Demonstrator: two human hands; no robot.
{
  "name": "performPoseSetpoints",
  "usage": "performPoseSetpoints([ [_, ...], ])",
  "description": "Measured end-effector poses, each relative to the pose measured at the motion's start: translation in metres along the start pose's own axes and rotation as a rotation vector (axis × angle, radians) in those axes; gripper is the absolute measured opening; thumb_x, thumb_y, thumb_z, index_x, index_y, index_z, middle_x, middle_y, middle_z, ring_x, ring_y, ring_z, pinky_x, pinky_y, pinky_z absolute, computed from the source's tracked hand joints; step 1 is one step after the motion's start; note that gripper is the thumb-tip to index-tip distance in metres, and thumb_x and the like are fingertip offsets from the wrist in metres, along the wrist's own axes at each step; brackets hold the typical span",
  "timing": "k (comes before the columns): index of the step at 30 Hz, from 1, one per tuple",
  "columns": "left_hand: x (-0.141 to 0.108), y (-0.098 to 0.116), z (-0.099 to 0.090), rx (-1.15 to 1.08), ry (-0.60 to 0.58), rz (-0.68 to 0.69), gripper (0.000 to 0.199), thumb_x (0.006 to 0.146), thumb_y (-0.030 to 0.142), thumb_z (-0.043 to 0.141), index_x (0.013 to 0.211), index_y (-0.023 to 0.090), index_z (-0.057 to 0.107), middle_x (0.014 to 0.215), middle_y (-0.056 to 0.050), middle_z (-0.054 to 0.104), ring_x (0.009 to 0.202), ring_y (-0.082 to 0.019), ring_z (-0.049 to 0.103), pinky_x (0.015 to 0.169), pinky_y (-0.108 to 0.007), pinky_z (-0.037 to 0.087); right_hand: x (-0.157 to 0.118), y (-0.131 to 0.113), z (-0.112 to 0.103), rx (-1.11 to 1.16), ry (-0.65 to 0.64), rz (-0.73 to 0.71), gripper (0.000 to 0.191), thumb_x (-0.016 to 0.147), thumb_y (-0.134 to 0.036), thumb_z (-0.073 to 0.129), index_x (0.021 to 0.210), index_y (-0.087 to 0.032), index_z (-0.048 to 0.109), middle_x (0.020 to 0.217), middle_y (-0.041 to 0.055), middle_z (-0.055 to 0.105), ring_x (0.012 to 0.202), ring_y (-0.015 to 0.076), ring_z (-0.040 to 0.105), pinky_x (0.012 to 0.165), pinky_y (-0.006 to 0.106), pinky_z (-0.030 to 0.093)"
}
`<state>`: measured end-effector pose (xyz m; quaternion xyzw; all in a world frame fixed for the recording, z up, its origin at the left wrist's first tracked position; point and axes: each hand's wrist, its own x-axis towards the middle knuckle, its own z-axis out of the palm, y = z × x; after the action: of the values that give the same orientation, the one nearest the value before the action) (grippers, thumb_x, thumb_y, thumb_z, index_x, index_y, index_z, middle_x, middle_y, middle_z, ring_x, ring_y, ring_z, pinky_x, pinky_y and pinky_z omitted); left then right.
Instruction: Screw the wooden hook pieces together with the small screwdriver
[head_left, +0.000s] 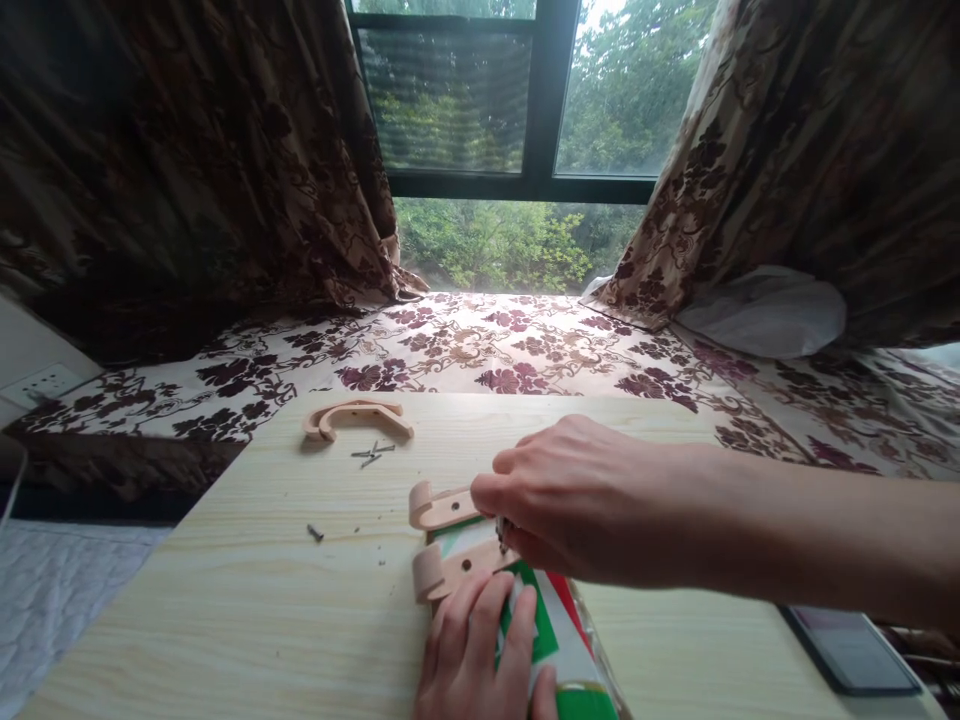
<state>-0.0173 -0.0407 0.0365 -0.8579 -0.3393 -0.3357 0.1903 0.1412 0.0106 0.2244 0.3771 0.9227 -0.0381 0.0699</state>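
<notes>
Two curved pale wooden hooks lie side by side on a flat packet with green, white and red print. Each has dark screw holes; the nearer hook sits in front of the farther hook. My left hand rests over the packet, fingers stretched out and fingertips against the nearer hook's edge. Above that hook's right part is my right hand, closed around a small metal piece. Its tip meets the hook near a hole; most of it is hidden by my fingers, so its kind is unclear.
More wooden hooks lie at the table's far left beside several screws. A single screw and small crumbs are nearer. A dark-edged phone or tablet lies at the right edge. Beyond the table is a flowered cloth ledge.
</notes>
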Motion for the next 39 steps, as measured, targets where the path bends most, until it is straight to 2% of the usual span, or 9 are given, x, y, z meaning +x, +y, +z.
performPoseSetpoints([
  [4, 0.001, 0.0, -0.001, -0.01, -0.004, 0.001, 0.028, 0.088, 0.036, 0.045, 0.099, 0.022, 0.068, 0.098, -0.003, 0.07, 0.094, -0.021, 0.06, 0.082, -0.033, 0.043, 0.0, 0.003, -0.006, -0.01, -0.112, -0.106, 0.012, 0.087, -0.01, 0.051, 0.079, -0.014, 0.059, 0.076, 0.0042, 0.064, 0.062, 0.0125, 0.052, 0.051, 0.026, 0.029],
  [7, 0.003, 0.0, -0.001, -0.033, -0.025, 0.003, 0.027, 0.087, 0.034, 0.048, 0.101, 0.021, 0.067, 0.1, -0.003, 0.07, 0.095, -0.021, 0.059, 0.083, -0.033, 0.043, 0.001, 0.007, 0.005, -0.011, -0.022, -0.16, 0.015, 0.09, -0.011, 0.048, 0.08, -0.014, 0.059, 0.076, 0.0051, 0.064, 0.063, 0.0132, 0.051, 0.052, 0.027, 0.03],
  [11, 0.003, 0.0, -0.002, -0.063, -0.032, -0.019, 0.027, 0.087, 0.032, 0.047, 0.102, 0.02, 0.065, 0.102, -0.005, 0.069, 0.098, -0.022, 0.058, 0.084, -0.034, 0.043, 0.003, 0.009, 0.019, 0.0, 0.069, -0.078, 0.019, 0.092, -0.016, 0.045, 0.077, -0.015, 0.057, 0.067, 0.003, 0.061, 0.053, 0.0119, 0.044, 0.048, 0.028, 0.025],
  [16, 0.002, 0.001, -0.004, -0.076, -0.049, -0.015, 0.027, 0.086, 0.029, 0.048, 0.104, 0.019, 0.065, 0.105, -0.006, 0.067, 0.101, -0.024, 0.056, 0.086, -0.035, 0.042, 0.001, 0.005, 0.013, -0.036, 0.078, -0.011, 0.017, 0.089, -0.016, 0.048, 0.076, -0.014, 0.057, 0.059, 0.001, 0.058, 0.044, 0.0102, 0.036, 0.044, 0.028, 0.017],
  [22, 0.003, 0.0, -0.007, -0.079, -0.065, 0.007, 0.028, 0.085, 0.029, 0.05, 0.106, 0.017, 0.065, 0.106, -0.008, 0.066, 0.102, -0.025, 0.055, 0.088, -0.036, 0.04, -0.003, 0.002, -0.003, -0.042, -0.031, -0.124, 0.012, 0.083, -0.006, 0.052, 0.075, -0.014, 0.059, 0.068, 0.0016, 0.062, 0.052, 0.0107, 0.045, 0.046, 0.027, 0.023],
  [26, 0.003, 0.001, -0.007, -0.08, -0.054, -0.001, 0.027, 0.086, 0.029, 0.049, 0.105, 0.018, 0.064, 0.105, -0.007, 0.067, 0.101, -0.024, 0.056, 0.087, -0.036, 0.042, -0.001, 0.004, -0.001, -0.031, -0.085, -0.139, 0.012, 0.084, -0.006, 0.052, 0.077, -0.013, 0.059, 0.072, 0.0034, 0.063, 0.056, 0.0114, 0.047, 0.05, 0.027, 0.028],
  [33, 0.001, 0.001, -0.006, -0.076, -0.084, -0.015, 0.029, 0.085, 0.031, 0.049, 0.107, 0.019, 0.064, 0.107, -0.007, 0.067, 0.103, -0.024, 0.057, 0.085, -0.034, 0.045, -0.005, 0.009, 0.011, -0.027, 0.055, 0.007, 0.021, 0.09, -0.018, 0.047, 0.076, -0.012, 0.06, 0.062, 0.0043, 0.061, 0.048, 0.0123, 0.046, 0.045, 0.029, 0.019],
  [36, 0.002, 0.001, -0.006, -0.073, -0.079, -0.01, 0.029, 0.086, 0.03, 0.049, 0.107, 0.018, 0.065, 0.107, -0.007, 0.067, 0.103, -0.024, 0.057, 0.085, -0.035, 0.045, -0.006, 0.005, 0.005, -0.023, 0.002, 0.045, 0.016, 0.089, -0.019, 0.05, 0.078, -0.013, 0.06, 0.062, 0.0032, 0.061, 0.049, 0.0124, 0.047, 0.045, 0.029, 0.019],
  [39, 0.005, 0.002, -0.007, -0.076, -0.061, -0.019, 0.028, 0.085, 0.029, 0.049, 0.105, 0.018, 0.066, 0.106, -0.007, 0.068, 0.102, -0.024, 0.056, 0.086, -0.035, 0.043, -0.005, 0.002, -0.004, -0.044, -0.086, -0.022, 0.01, 0.086, -0.013, 0.053, 0.079, -0.014, 0.06, 0.068, 0.0026, 0.062, 0.053, 0.0122, 0.049, 0.046, 0.028, 0.023],
])
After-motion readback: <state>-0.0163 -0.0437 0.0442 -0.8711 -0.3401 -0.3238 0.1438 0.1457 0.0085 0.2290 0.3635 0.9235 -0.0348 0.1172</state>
